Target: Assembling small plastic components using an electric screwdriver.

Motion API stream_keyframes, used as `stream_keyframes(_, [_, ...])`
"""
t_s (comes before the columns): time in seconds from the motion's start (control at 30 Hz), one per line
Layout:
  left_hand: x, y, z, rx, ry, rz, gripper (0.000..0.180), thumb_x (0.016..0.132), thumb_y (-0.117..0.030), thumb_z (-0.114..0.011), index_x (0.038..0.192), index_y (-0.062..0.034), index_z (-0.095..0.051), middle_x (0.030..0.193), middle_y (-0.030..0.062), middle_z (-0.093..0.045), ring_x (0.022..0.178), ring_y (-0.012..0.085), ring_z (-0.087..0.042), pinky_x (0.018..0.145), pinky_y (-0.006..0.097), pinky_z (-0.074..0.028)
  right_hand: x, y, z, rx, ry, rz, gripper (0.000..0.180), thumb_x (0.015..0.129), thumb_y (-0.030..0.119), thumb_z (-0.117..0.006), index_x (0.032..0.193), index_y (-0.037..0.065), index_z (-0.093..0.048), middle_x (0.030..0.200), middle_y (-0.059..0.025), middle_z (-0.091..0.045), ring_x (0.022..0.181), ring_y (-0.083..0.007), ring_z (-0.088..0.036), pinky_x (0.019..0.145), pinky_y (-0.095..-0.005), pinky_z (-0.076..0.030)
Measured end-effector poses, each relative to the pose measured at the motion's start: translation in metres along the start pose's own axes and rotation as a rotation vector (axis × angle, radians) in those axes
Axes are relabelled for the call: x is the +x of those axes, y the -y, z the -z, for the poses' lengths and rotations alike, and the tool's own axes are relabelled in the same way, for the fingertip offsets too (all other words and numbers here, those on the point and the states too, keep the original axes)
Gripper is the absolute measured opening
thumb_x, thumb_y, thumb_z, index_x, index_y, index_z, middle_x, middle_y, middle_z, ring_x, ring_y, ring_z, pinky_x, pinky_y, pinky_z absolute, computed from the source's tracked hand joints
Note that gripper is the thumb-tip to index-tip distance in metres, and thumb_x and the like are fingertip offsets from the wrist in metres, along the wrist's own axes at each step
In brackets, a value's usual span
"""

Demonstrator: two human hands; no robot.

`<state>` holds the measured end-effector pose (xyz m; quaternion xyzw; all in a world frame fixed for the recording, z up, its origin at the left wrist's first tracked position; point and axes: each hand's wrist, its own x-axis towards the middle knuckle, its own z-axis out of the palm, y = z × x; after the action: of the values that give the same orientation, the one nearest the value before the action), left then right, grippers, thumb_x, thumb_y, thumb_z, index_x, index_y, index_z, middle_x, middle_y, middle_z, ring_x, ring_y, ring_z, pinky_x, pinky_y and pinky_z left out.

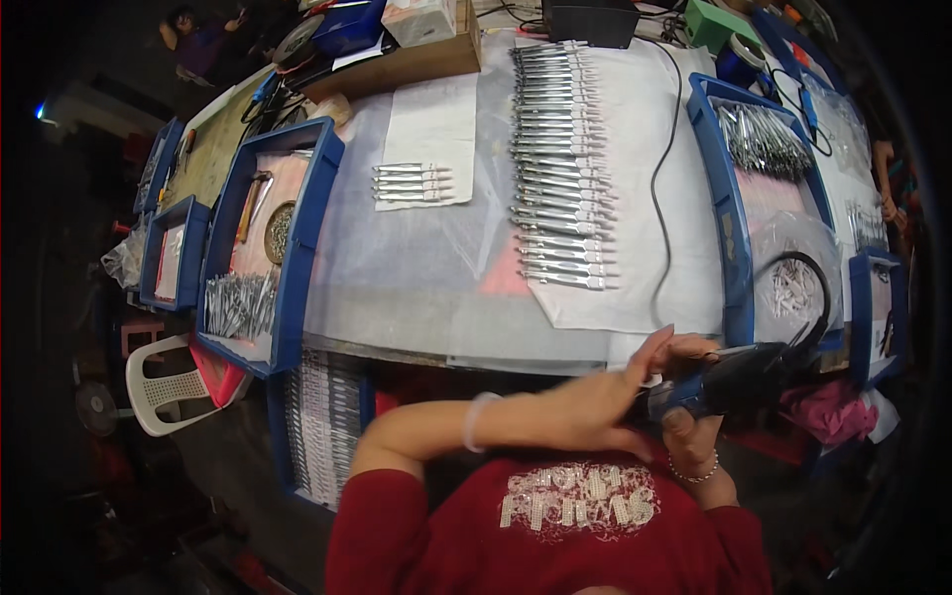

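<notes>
At the front right of the table, my right hand (691,436) is closed round a dark blue and black corded power tool (734,380). My left hand (615,392) is bent up against the tool's left end, with curled fingers. A small white bit (652,380) shows between them, but what the left fingers hold is mostly hidden. Beyond my hands, a long row of slim silver metal pieces (563,169) lies side by side on white cloth (654,278). Several similar silver pieces (412,182) lie on a smaller cloth to the left.
A blue tray (322,198) at left holds a hammer (248,208), a round dish (281,233) and metal parts. The right-hand blue tray (709,149) contains metal pieces and a bag of small pale parts (793,288). A black cable (659,188) crosses the cloth.
</notes>
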<state>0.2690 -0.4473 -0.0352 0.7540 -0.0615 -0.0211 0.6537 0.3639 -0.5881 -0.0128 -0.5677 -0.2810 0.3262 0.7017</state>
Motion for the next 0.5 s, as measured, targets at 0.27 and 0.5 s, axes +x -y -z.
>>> stream_keyframes(0.27, [0.010,-0.009,-0.027,-0.009,-0.288,-0.071,0.064,0.081,-0.014,-0.070,0.132,-0.0031,-0.032,0.091,0.0165,-0.063,0.083,0.0292,-0.066,0.072,0.032,-0.049,-0.063,0.015,0.094,-0.322,0.042,-0.308,0.026,0.076,0.009,-0.066,0.097,-0.004,-0.061,0.088,-0.0106,-0.065,0.085,-0.0168,-0.062,0.080,-0.0277,-0.049])
stream_keyframes(0.5, [0.023,-0.024,-0.040,-0.028,-0.139,-0.092,0.052,0.078,-0.015,-0.069,0.121,-0.0018,-0.042,0.091,0.0176,-0.063,0.080,0.0354,-0.064,0.068,0.035,-0.049,-0.114,-0.199,0.213,-0.387,-0.085,-0.495,0.035,0.091,0.013,-0.055,0.125,0.003,-0.053,0.125,-0.0103,-0.054,0.118,-0.0178,-0.047,0.103,-0.0321,-0.035])
